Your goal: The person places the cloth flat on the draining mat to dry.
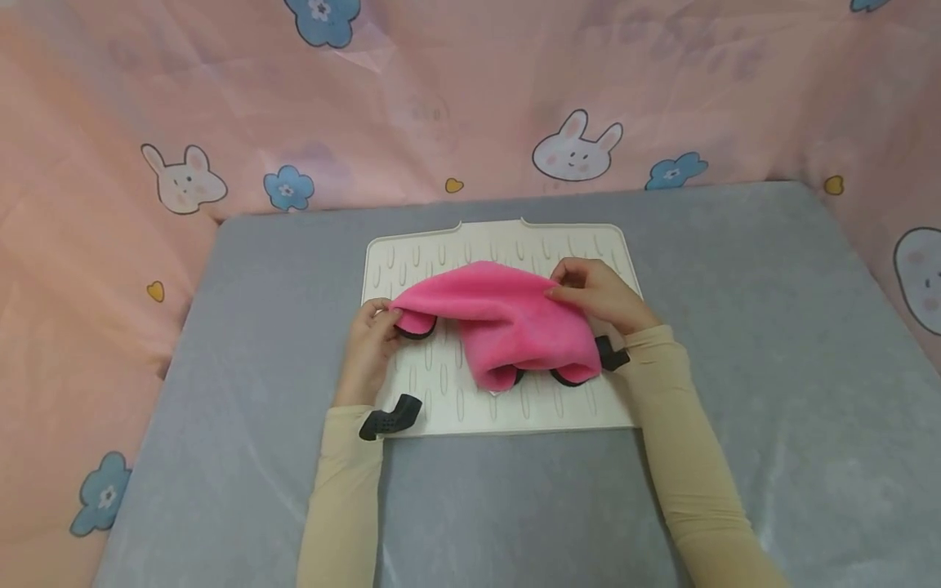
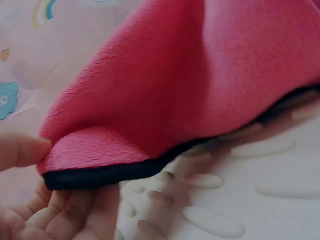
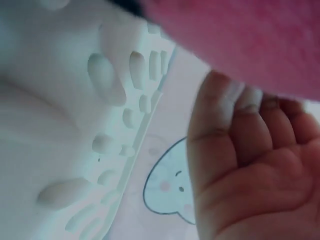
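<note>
A pink plush cloth (image 1: pixel 507 318) with dark edging hangs in folds over an off-white ridged mat (image 1: pixel 441 392). My left hand (image 1: pixel 371 347) pinches its left corner between thumb and fingers. In the left wrist view, the thumb presses the pink side while the other fingers lie under the dark edging (image 2: pixel 100 174). At the cloth's upper right edge, my right hand (image 1: pixel 599 294) grips the fabric with curled fingers. The right wrist view shows that hand's fingertips partly hidden behind the cloth (image 3: pixel 260 45). The cloth's lower part bunches over the middle of the mat.
The mat lies on a grey covered table (image 1: pixel 515 506). A pink curtain (image 1: pixel 441 106) with rabbits and flowers rises behind and at the sides. Black wrist mounts (image 1: pixel 392 417) stick out by both sleeves.
</note>
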`<state>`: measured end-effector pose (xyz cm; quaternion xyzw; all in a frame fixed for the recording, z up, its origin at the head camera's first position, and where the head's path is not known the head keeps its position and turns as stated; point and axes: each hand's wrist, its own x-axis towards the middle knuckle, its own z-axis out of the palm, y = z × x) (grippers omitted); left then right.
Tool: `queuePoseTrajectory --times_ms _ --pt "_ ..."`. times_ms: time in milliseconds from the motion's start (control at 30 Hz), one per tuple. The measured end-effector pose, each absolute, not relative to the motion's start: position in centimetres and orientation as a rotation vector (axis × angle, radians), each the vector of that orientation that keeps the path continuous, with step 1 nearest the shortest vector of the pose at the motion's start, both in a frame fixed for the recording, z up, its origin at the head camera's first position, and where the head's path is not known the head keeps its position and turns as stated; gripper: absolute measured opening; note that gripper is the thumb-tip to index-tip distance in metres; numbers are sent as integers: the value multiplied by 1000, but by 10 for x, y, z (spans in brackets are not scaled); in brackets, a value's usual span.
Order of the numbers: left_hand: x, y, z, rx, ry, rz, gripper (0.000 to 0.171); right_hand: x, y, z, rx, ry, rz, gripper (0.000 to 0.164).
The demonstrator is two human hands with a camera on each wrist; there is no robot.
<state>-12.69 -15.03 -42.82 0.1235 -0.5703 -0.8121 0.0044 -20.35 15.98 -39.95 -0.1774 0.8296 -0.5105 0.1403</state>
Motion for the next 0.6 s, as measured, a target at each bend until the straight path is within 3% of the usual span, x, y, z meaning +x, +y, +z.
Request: queuePoseTrajectory --times_ms 367,600 --pt "-129 -155 -426 500 -1760 -2465 9 -202 164 -396 -406 2505 -1745 14" --pt "-127 -159 -425 521 -2229 -2268 28 -202 166 -396 -464 2529 -1648 14"
